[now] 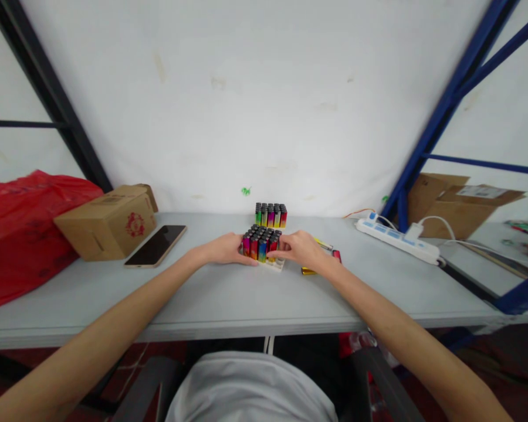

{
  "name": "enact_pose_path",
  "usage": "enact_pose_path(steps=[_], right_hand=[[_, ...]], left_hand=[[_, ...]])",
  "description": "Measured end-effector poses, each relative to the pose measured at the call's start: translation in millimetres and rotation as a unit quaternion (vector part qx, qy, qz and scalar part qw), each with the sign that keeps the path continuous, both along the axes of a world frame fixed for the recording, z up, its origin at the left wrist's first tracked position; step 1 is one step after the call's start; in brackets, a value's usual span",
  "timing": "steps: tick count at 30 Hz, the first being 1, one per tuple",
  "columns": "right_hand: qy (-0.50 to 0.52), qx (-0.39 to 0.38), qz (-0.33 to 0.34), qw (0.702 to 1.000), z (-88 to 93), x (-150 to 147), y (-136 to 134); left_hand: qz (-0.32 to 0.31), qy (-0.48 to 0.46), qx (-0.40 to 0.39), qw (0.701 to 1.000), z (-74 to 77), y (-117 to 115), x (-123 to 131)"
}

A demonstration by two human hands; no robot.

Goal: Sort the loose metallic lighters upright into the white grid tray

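Observation:
Several shiny multicoloured lighters (pixel 262 249) stand upright in a tight block in a white tray (pixel 276 265) on the table. My left hand (pixel 225 248) is curved around the left side of this tray, its thumb along the front edge. At the right side of the block, my right hand (pixel 303 248) is closed, thumb and fingers around a lighter (pixel 271 258) at the front right, mostly hidden by the fingers. A loose yellow lighter (pixel 308 271) and a red lighter (pixel 337 256) lie by my right wrist. Behind the tray stands a second block of lighters (pixel 271 215).
A phone (pixel 156 246), a cardboard box (pixel 110 223) and a red plastic bag (pixel 26 234) are on the left. To the right lies a white power strip (pixel 396 239) with cables, near a blue metal frame (pixel 440 117) and flattened cardboard (pixel 453 205).

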State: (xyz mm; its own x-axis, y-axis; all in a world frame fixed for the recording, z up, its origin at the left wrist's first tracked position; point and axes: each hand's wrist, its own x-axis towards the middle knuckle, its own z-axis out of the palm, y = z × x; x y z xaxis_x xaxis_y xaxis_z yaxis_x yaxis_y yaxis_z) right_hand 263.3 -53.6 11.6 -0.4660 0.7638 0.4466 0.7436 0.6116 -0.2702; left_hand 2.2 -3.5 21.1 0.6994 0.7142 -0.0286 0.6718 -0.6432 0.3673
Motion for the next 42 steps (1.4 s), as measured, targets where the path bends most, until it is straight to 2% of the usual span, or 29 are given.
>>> enact_pose_path(steps=[4, 7, 11, 15, 18, 23, 29, 33, 35, 37, 39, 42], right_hand=[[0.022, -0.019, -0.003, 1.000, 10.6, 30.6, 6.3], [0.006, -0.013, -0.051, 0.999, 18.8, 72.2, 15.2], [-0.021, -0.093, -0.103, 0.990, 21.2, 122.6, 26.4], [-0.047, -0.152, -0.149, 0.976, 17.0, 142.9, 29.5], [-0.084, -0.202, -0.175, 0.960, 13.5, 143.2, 28.9], [-0.080, -0.217, -0.145, 0.962, 10.2, 137.5, 30.7], [0.013, -0.164, -0.149, 0.975, 6.4, 138.5, 35.3], [0.153, -0.103, -0.109, 0.977, 8.7, 130.0, 37.7], [0.256, -0.092, -0.080, 0.959, 11.7, 118.9, 37.0], [0.358, -0.112, -0.044, 0.926, 13.9, 104.7, 34.4], [0.432, -0.164, 0.006, 0.887, 13.4, 89.9, 30.1], [0.444, -0.280, 0.078, 0.847, 7.2, 70.3, 22.9]], left_hand=[[-0.026, -0.012, -0.019, 0.999, 2.4, -2.3, -0.1], [-0.039, -0.037, -0.036, 0.998, 5.1, -5.4, 0.0], [-0.026, -0.040, -0.051, 0.998, 6.9, -7.5, 0.3], [-0.019, -0.028, -0.036, 0.999, 5.1, -5.4, -0.2], [-0.028, -0.021, -0.028, 0.999, 3.5, -3.9, -0.6], [-0.028, -0.022, -0.031, 0.999, 4.1, -4.4, -0.2], [-0.033, -0.024, -0.028, 0.999, 4.2, -3.8, -0.6], [-0.039, -0.028, -0.025, 0.999, 3.5, -3.2, -0.8], [-0.039, -0.027, -0.022, 0.999, 3.5, -3.4, -0.5], [-0.045, -0.027, -0.021, 0.998, 3.6, -3.6, -0.3], [-0.053, -0.028, -0.021, 0.998, 3.5, -3.6, -0.2], [-0.054, -0.026, -0.020, 0.998, 2.9, -3.2, -0.4]])
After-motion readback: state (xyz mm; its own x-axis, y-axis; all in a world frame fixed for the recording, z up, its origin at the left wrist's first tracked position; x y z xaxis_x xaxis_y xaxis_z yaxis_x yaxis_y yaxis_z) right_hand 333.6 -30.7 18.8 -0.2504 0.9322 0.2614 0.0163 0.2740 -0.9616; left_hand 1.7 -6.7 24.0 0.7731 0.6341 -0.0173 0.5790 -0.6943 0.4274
